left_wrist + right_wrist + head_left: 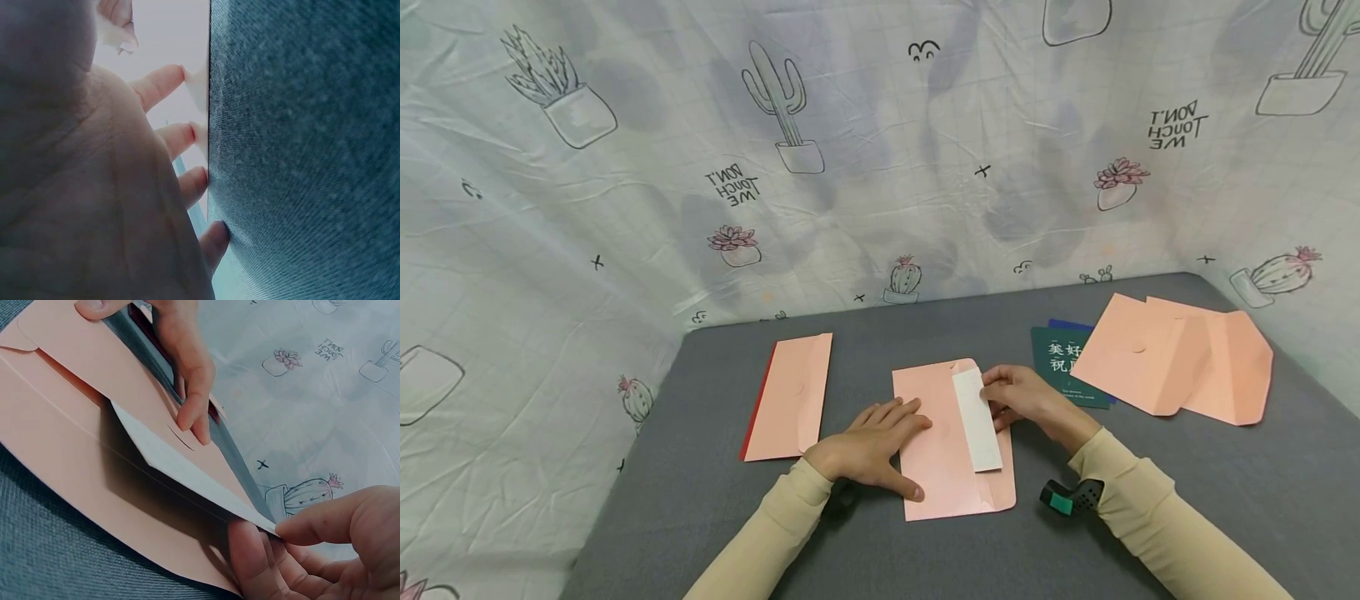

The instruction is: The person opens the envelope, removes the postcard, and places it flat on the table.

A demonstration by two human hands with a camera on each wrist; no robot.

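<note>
A pink envelope (951, 492) lies flat with its flap side turned right. My left hand (872, 442) rests on its left part, fingers spread and fairly straight. A white card (979, 425) sticks out of the envelope's opening as a narrow strip; the rest of it is hidden inside. My right hand (1026, 400) holds the card's upper right edge. In the right wrist view, the thumb and fingers (253, 550) pinch a corner of the white card, which is tilted up off the flap. The left wrist view shows the left fingertips (165, 84) along the envelope's edge.
On the left lies another pink envelope (786, 400) with a red strip (757, 408) along its left edge. Two pink envelopes (1131, 350) overlap at the right, partly covering a green card (1056, 358) with white characters and something blue. A printed cloth (865, 167) hangs behind the grey table (662, 500).
</note>
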